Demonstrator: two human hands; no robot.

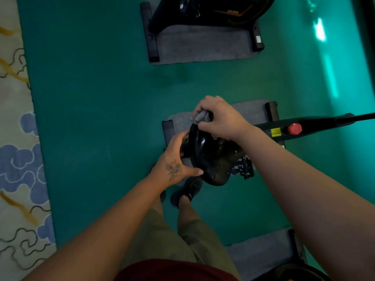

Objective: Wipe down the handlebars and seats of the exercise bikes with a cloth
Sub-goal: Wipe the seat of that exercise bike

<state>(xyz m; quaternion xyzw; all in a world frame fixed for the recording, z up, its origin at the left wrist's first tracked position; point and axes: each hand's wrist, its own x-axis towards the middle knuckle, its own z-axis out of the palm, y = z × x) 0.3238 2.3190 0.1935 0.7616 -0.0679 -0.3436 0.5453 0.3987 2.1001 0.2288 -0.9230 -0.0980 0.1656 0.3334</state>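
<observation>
Overhead view of seat wiping on an exercise bike. Black saddle at centre frame, glossy and speckled with droplets or debris on its right half, standing above a grey floor mat on green flooring. Right hand closed around a bunched grey cloth, pressing it against the far end of the saddle; bunching probably intended to concentrate pressure on a small patch. Left hand gripping the saddle's left edge, thumb along the near side and fingers curled over the rim, presumably to steady the seat against the wiping force. Bike frame running off to the right, bearing a red knob and a yellow label; a pedal just beside the saddle's right side. Handlebars of this bike not in view. Second exercise bike well apart at top, on its own grey mat; a corner of a third mat at lower right. Patterned rug along the left margin. Person's legs and dark shoes below the saddle, placing the body close for reach. Judged stage: seat wipe under way, speckled area apparently yet to be cleaned.
</observation>
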